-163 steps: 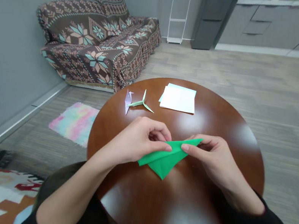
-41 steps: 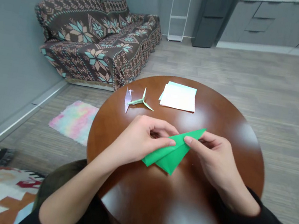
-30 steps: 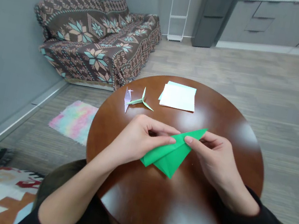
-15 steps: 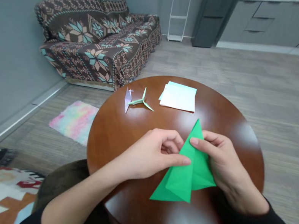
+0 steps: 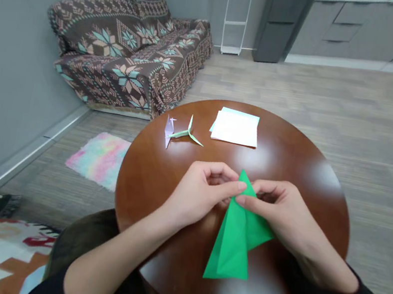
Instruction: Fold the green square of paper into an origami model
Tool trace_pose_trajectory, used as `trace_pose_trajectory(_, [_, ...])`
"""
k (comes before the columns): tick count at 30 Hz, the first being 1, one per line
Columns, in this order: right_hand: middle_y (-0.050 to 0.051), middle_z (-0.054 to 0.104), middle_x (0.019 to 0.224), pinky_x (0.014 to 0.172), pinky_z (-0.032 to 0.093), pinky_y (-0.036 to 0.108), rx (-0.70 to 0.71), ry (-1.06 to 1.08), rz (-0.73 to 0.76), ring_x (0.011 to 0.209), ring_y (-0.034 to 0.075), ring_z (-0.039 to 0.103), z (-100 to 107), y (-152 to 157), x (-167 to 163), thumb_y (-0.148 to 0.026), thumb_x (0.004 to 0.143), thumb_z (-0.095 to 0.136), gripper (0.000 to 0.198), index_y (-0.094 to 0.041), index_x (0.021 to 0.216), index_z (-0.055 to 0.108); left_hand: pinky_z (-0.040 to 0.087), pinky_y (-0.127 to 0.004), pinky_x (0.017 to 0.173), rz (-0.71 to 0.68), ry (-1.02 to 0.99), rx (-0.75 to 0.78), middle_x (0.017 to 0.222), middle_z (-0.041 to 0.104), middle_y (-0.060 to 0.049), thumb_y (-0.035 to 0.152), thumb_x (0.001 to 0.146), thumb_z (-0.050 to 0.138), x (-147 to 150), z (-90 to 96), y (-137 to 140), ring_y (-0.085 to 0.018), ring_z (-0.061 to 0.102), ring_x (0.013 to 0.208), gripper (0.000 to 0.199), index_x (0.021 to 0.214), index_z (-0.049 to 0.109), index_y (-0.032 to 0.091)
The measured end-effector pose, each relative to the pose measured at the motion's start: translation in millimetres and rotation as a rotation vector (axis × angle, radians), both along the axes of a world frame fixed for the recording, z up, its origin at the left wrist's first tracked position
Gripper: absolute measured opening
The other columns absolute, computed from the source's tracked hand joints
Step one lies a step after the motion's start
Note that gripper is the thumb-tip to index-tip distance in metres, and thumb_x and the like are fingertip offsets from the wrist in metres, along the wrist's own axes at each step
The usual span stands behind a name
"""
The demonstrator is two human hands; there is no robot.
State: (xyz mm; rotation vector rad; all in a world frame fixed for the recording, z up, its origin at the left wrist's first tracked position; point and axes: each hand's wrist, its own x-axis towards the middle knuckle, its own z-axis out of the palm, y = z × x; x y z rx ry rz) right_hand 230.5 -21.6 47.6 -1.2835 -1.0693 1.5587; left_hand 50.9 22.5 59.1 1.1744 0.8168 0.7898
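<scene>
A folded sheet of green paper (image 5: 235, 250) with pointed flaps hangs between my hands above the near part of the round table. My left hand (image 5: 202, 188) pinches it near its top point, thumb in front and the other fingers curled behind. Just below and to the right, my right hand (image 5: 280, 207) grips the same paper with its thumb pressed on the front. The fingers behind the paper are partly hidden. The paper's lower corners spread out toward me.
On the brown round table (image 5: 152, 180), a stack of pale paper sheets (image 5: 236, 127) lies at the far side. A light green folded paper piece (image 5: 187, 133) and a purple one (image 5: 168, 132) stand at the far left. Beyond are a covered sofa (image 5: 132, 54) and a fluffy rug (image 5: 99, 158).
The green paper has come lower and its top point has shifted left. My left hand has slid up to the tip, and my right hand has moved slightly down and left along the paper.
</scene>
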Motion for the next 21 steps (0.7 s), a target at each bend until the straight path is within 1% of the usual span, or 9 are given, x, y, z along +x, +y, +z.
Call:
trace_pose_trajectory(2, [0.001, 0.073, 0.065, 0.053, 0.038, 0.022, 0.004, 0.005, 0.008, 0.056, 0.011, 0.055, 1.2, -0.5, -0.5, -0.029, 0.065, 0.094, 0.021, -0.016, 0.068, 0.077, 0.047, -0.022, 0.060, 0.020, -0.054, -0.023, 0.071, 0.071, -0.002, 0.031, 0.071, 0.091, 0.9, -2.1, 0.9, -0.010, 0.059, 0.061, 0.026, 0.077, 0.074, 0.012])
trace_pose_trajectory(6, [-0.002, 0.066, 0.059, 0.052, 0.034, 0.022, 0.006, -0.022, 0.018, 0.054, 0.009, 0.049, 1.1, -0.7, -0.6, -0.028, 0.065, 0.094, 0.023, -0.016, 0.065, 0.074, 0.047, -0.022, 0.061, 0.042, -0.155, -0.088, 0.071, 0.072, -0.001, 0.027, 0.069, 0.092, 2.2, -5.0, 3.2, -0.009, 0.060, 0.060, 0.024, 0.075, 0.075, 0.012])
trace_pose_trajectory(10, [-0.003, 0.062, 0.056, 0.051, 0.032, 0.021, 0.008, -0.040, 0.022, 0.053, 0.009, 0.046, 1.2, -0.7, -0.8, -0.028, 0.065, 0.094, 0.026, -0.015, 0.063, 0.071, 0.047, -0.021, 0.062, 0.032, -0.194, -0.121, 0.070, 0.072, -0.001, 0.025, 0.069, 0.092, 1.8, -5.6, 4.3, -0.008, 0.060, 0.060, 0.022, 0.076, 0.075, 0.012])
trace_pose_trajectory(14, [-0.003, 0.063, 0.057, 0.050, 0.034, 0.021, -0.015, -0.025, 0.046, 0.053, 0.009, 0.049, 2.8, -1.6, -1.8, -0.028, 0.064, 0.094, 0.027, -0.015, 0.063, 0.070, 0.046, -0.020, 0.060, 0.045, -0.205, -0.127, 0.066, 0.069, 0.000, 0.025, 0.069, 0.091, 1.8, -4.8, 5.0, -0.007, 0.058, 0.059, 0.022, 0.074, 0.074, 0.012])
trace_pose_trajectory(17, [-0.002, 0.065, 0.059, 0.051, 0.037, 0.021, -0.014, -0.014, 0.074, 0.054, 0.009, 0.051, 3.8, -2.2, -1.9, -0.031, 0.066, 0.094, 0.028, -0.015, 0.064, 0.070, 0.045, -0.020, 0.060, 0.086, -0.215, -0.121, 0.063, 0.065, 0.001, 0.025, 0.070, 0.091, 2.1, -4.1, 5.9, -0.007, 0.056, 0.059, 0.023, 0.073, 0.073, 0.012])
trace_pose_trajectory(19, [-0.002, 0.064, 0.060, 0.052, 0.038, 0.021, 0.003, -0.020, 0.090, 0.055, 0.009, 0.052, 3.9, -2.3, -0.9, -0.034, 0.070, 0.092, 0.029, -0.015, 0.066, 0.070, 0.045, -0.020, 0.060, 0.108, -0.226, -0.133, 0.063, 0.064, 0.001, 0.029, 0.072, 0.089, 1.5, -3.8, 6.8, -0.007, 0.056, 0.059, 0.024, 0.073, 0.073, 0.012])
trace_pose_trajectory(21, [-0.002, 0.064, 0.062, 0.053, 0.039, 0.021, 0.023, -0.034, 0.093, 0.056, 0.009, 0.052, 3.7, -2.2, 1.0, -0.037, 0.074, 0.090, 0.029, -0.015, 0.069, 0.071, 0.046, -0.019, 0.059, 0.100, -0.224, -0.154, 0.066, 0.064, 0.000, 0.035, 0.077, 0.086, 0.2, -3.8, 7.6, -0.008, 0.057, 0.061, 0.027, 0.074, 0.073, 0.012])
